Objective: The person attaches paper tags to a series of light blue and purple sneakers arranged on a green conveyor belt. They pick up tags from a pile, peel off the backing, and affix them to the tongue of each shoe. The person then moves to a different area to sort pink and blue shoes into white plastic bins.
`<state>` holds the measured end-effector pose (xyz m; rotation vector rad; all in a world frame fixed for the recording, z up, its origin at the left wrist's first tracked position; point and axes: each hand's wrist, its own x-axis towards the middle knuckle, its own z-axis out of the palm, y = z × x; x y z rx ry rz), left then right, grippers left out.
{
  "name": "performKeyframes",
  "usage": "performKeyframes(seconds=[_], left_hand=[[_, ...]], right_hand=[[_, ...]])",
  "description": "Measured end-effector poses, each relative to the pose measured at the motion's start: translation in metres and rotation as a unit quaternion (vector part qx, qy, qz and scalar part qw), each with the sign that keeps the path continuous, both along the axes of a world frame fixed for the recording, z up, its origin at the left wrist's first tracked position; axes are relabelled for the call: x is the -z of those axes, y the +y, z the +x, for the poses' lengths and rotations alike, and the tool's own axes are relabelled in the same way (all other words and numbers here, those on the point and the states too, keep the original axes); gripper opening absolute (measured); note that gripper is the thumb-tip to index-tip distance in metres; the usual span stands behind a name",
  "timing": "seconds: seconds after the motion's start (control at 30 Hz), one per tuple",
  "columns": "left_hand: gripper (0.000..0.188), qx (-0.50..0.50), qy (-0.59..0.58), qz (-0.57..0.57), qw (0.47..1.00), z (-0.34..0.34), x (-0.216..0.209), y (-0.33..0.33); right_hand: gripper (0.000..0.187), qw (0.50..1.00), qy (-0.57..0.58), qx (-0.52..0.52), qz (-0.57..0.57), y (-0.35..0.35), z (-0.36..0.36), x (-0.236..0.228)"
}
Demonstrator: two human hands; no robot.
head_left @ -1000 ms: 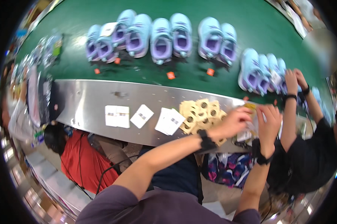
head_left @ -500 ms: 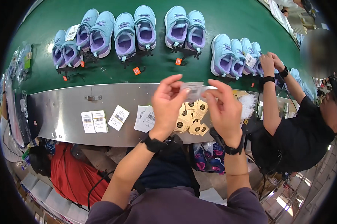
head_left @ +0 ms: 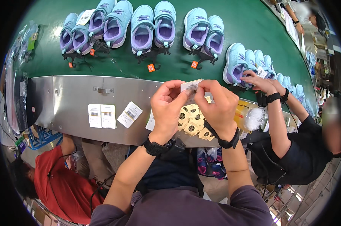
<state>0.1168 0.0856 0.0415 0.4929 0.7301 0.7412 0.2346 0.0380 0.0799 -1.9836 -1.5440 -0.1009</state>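
Over the metal ledge, my left hand pinches a small white barcode tag by its left side. My right hand closes its thumb and fingers on the right side of this same tag. Under and between the hands lies a loose pile of cream paper tags with dark round prints, partly hidden by my right hand. To the left are banded stacks of white barcode tags and a slanted barcode tag stack. Another white tag is mostly covered by my left wrist.
Pairs of light blue sneakers on black hangers stand along the green table, beyond the metal ledge. A co-worker's hands reach among sneakers at right. White plastic fasteners lie beside my right hand. A person in red sits low left.
My right hand has moved left and taken hold of the tag, which is tilted now. The co-worker's hands have shifted left and nearer. The whole view has shifted slightly.
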Motion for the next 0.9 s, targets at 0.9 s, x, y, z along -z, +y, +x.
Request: performKeyframes(seconds=[0.9], left_hand=[[0.011,0.086,0.206,0.666,0.712,-0.031,-0.003,0.176]], right_hand=[[0.012,0.977,0.162,-0.091,-0.100,0.142,0.001,-0.006]])
